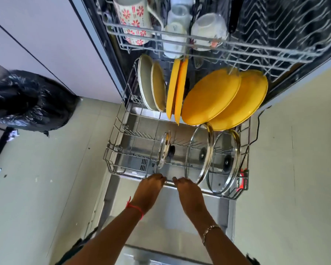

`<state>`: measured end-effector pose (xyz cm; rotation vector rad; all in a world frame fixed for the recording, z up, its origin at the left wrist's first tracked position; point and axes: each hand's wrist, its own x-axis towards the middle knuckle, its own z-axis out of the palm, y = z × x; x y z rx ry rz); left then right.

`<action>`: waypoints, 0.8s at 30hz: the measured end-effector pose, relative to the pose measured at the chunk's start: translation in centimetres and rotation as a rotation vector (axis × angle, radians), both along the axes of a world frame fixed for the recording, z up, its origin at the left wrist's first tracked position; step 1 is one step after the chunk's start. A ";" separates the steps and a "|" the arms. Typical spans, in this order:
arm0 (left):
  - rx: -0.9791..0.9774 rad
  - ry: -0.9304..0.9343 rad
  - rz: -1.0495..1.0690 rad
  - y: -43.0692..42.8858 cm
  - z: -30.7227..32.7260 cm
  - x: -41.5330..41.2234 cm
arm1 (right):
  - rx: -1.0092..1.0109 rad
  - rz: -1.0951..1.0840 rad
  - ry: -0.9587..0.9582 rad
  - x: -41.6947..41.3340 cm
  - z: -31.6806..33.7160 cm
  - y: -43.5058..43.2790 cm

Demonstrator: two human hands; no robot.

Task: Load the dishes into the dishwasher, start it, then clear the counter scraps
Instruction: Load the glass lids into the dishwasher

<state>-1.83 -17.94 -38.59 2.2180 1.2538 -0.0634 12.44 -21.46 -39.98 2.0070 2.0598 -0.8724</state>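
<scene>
- Your left hand (151, 185) and right hand (187, 189) sit side by side on the front rail of the grey wire lower rack (111, 161). The fingers of both are curled over the rail, holding it.
- The rack stands drawn out over the open steel dishwasher door (189, 217).
- Just beyond your knuckles, three round steel-rimmed glass lids (199, 152) stand on edge in the tines.
- Behind them stand round yellow plates (210, 96) and, to their left, two beige plates (147, 81).
- The upper wire rack (275, 52) holds a red-flowered white mug (132, 14).
- A black bin bag (27, 100) sits on the floor at your left.
</scene>
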 end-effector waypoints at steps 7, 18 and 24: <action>0.027 0.009 0.035 6.7 -1.7 2.5 | 0.074 -0.026 -0.034 2.6 -0.7 6.8; 0.098 -0.001 0.038 16.5 -2.4 6.4 | 0.180 -0.091 -0.095 5.7 -0.7 15.8; 0.121 0.043 0.043 19.7 -2.3 7.6 | 0.218 -0.116 -0.099 6.7 -0.8 18.6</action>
